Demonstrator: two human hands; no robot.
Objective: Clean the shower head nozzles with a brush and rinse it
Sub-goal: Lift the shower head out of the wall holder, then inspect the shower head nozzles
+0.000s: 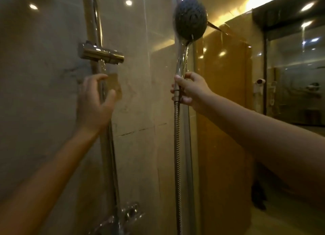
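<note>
Head view, dim warm light. We note the right hand (190, 92) right of centre, fingers and thumb wrapped round the lower end of the handle of the handheld shower head (190, 17), just above the joint with the ribbed metal hose (177, 146). The shower head is held upright at upper centre; its round dark nozzle face is turned toward the camera and slightly left. The hose hangs straight down from the hand to the bottom edge. The left hand (95, 101) is at centre left, holding nothing, thumb and fingers spread in a loose C about the chrome riser rail (109, 146); we cannot tell whether it touches the rail. The slider bracket (100, 52) sits on the rail just above that hand, its cradle holding nothing. The mixer valve (126, 215) shows blurred at lower centre. A tiled wall (44, 76) fills the left, a glass partition (290, 67) the right.
</note>
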